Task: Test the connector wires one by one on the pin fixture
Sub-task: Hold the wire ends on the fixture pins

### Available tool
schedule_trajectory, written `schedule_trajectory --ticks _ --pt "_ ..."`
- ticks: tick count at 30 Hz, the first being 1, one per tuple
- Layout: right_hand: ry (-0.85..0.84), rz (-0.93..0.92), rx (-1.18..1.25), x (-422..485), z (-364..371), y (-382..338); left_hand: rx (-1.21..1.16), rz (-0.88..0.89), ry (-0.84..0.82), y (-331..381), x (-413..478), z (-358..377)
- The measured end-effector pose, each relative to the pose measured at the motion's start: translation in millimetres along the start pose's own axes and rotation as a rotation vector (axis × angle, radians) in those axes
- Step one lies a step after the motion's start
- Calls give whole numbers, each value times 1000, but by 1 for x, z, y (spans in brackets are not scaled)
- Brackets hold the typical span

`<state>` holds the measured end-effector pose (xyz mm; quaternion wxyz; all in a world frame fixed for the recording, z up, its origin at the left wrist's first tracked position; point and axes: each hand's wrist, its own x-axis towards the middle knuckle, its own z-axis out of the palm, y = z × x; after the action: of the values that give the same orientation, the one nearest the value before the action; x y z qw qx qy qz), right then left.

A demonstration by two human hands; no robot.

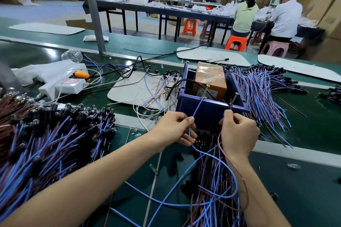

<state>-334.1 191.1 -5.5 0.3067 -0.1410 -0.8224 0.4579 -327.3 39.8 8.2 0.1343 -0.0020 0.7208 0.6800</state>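
A dark blue plastic bin [206,110] holds an orange box [212,77] and two upright metal pins, one on the left [206,90] and one on the right [234,98]. My left hand [177,129] pinches a blue wire [197,107] whose tip reaches up to the left pin. My right hand [238,131] pinches a brown wire [238,171] up against the right pin. Both wires loop down toward a loose bundle of blue and brown wires [214,180] in front of me.
A big pile of black-capped connector wires [55,131] lies at the left, another pile [262,90] at the right of the bin. A white power strip [64,84], grey boards [140,88] and a plastic bottle [72,55] sit behind. Two people sit at a far table.
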Motion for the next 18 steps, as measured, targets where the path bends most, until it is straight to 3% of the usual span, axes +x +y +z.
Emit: schedule_trajectory --ticks 5,18 --pt "91 -7 30 -3 3 4 0 8 -10 1 0 0" --pt "66 42 2 0 3 6 35 7 -22 0 -1 -2"
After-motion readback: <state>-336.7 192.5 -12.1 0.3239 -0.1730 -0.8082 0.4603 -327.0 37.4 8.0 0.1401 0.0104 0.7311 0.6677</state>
